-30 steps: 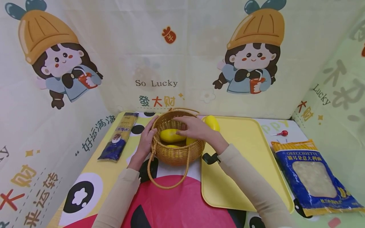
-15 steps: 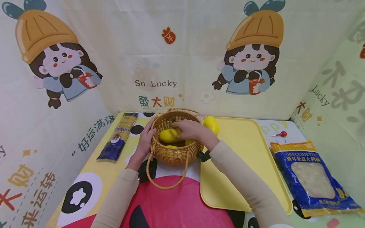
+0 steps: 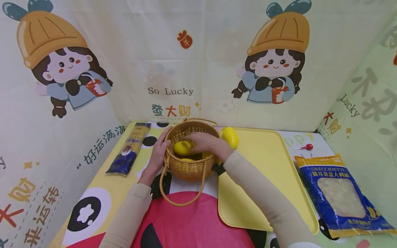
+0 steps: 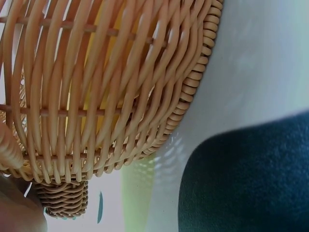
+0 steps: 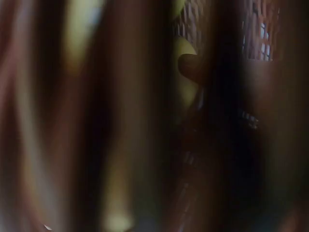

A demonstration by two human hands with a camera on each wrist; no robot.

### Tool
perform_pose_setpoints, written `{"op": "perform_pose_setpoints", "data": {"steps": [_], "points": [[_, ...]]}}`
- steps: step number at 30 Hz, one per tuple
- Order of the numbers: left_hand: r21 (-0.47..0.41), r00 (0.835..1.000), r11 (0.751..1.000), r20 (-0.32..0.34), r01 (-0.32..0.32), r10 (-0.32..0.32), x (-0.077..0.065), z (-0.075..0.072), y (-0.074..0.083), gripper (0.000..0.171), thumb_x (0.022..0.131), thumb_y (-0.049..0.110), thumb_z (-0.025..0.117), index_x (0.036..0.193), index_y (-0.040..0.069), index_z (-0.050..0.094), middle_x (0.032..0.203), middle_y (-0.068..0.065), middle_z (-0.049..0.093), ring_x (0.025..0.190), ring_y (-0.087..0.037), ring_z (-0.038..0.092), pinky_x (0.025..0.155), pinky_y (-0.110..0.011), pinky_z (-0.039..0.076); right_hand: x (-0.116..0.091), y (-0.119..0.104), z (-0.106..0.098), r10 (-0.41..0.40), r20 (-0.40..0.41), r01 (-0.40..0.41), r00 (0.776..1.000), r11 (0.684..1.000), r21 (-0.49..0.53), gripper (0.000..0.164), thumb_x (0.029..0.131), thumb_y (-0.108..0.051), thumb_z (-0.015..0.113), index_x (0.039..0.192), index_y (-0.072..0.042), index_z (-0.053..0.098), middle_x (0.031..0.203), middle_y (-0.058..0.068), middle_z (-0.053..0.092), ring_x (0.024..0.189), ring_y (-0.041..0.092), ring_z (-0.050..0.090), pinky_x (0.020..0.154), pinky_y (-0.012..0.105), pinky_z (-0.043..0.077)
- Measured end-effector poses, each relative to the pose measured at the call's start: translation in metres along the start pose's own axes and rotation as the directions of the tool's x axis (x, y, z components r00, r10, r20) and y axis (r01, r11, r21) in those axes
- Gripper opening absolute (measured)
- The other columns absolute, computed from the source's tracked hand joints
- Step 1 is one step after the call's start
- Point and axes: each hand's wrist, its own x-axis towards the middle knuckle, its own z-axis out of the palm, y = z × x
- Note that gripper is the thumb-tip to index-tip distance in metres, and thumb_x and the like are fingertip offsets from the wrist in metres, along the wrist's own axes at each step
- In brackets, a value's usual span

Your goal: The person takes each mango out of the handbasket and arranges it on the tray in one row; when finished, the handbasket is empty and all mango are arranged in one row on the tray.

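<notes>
A round wicker basket [image 3: 189, 171] stands mid-table with several yellow lemons inside. My left hand [image 3: 159, 150] holds the basket's left rim, thumb at the edge and fingers along the outside wall. Reaching down into the basket, my right hand [image 3: 208, 142] has its fingers on a lemon [image 3: 183, 148] that lies tilted; the fingertips are partly hidden. Another lemon [image 3: 229, 137] rests on the yellow tray [image 3: 248, 179], just right of the basket. Wicker strands fill the left wrist view, while the right wrist view is dark and blurred by close strands, with a thumb [image 5: 193, 67] beside a yellow patch.
A blue and gold pasta packet [image 3: 128, 150] lies at the left. Right of the tray are a large blue bag of orecchiette [image 3: 341, 193] and a red lollipop [image 3: 308, 146]. One basket handle [image 3: 183, 204] droops toward the front. Printed cloth walls enclose the back and sides.
My right hand has gone deeper into the basket, and its wrist has shifted left. The lemon under its fingers has tilted. My left hand stays on the rim.
</notes>
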Motion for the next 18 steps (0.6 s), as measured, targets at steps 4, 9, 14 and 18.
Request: {"op": "perform_pose_setpoints", "data": {"steps": [4, 9, 14, 18], "points": [[-0.006, 1.0, 1.0, -0.002, -0.009, 0.009, 0.0, 0.0002, -0.0006, 0.055, 0.102, 0.013, 0.037, 0.156, 0.021, 0.034, 0.164, -0.007, 0.029, 0.15, -0.026, 0.029, 0.122, -0.05, 0.026, 0.0031, 0.0004, 0.0022, -0.024, 0.032, 0.023, 0.999, 0.999, 0.043, 0.064, 0.089, -0.021, 0.07, 0.149, -0.015, 0.047, 0.149, 0.006, 0.052, 0.138, 0.024, 0.047, 0.117, 0.041, 0.036], [0.003, 1.0, 1.0, 0.001, -0.015, 0.015, 0.0013, -0.0001, -0.0011, 0.054, 0.102, 0.014, 0.037, 0.156, 0.022, 0.034, 0.164, -0.009, 0.029, 0.15, -0.027, 0.028, 0.121, -0.051, 0.026, 0.0039, 0.0004, 0.0029, -0.001, 0.077, -0.004, 0.997, 0.998, 0.059, 0.069, 0.088, -0.021, 0.071, 0.151, -0.019, 0.045, 0.153, 0.005, 0.048, 0.141, 0.024, 0.044, 0.118, 0.042, 0.034], [0.006, 1.0, 1.0, 0.0, 0.003, -0.003, 0.0011, -0.0003, -0.0009, 0.054, 0.102, 0.015, 0.037, 0.156, 0.024, 0.034, 0.164, -0.005, 0.03, 0.15, -0.026, 0.029, 0.121, -0.05, 0.027, 0.0045, -0.0005, 0.0035, -0.022, 0.09, 0.017, 0.996, 0.998, 0.058, 0.068, 0.087, -0.018, 0.07, 0.15, -0.016, 0.045, 0.15, 0.008, 0.049, 0.136, 0.025, 0.047, 0.117, 0.042, 0.036], [0.002, 1.0, 1.0, -0.001, 0.01, -0.01, 0.0006, -0.0001, -0.0006, 0.054, 0.103, 0.015, 0.036, 0.156, 0.024, 0.034, 0.164, -0.005, 0.029, 0.15, -0.027, 0.029, 0.121, -0.05, 0.027, 0.0048, -0.0009, 0.0042, -0.051, 0.128, 0.046, 0.99, 0.998, 0.039, 0.067, 0.087, -0.016, 0.069, 0.15, -0.013, 0.046, 0.146, 0.009, 0.05, 0.128, 0.023, 0.049, 0.114, 0.04, 0.039]]}}
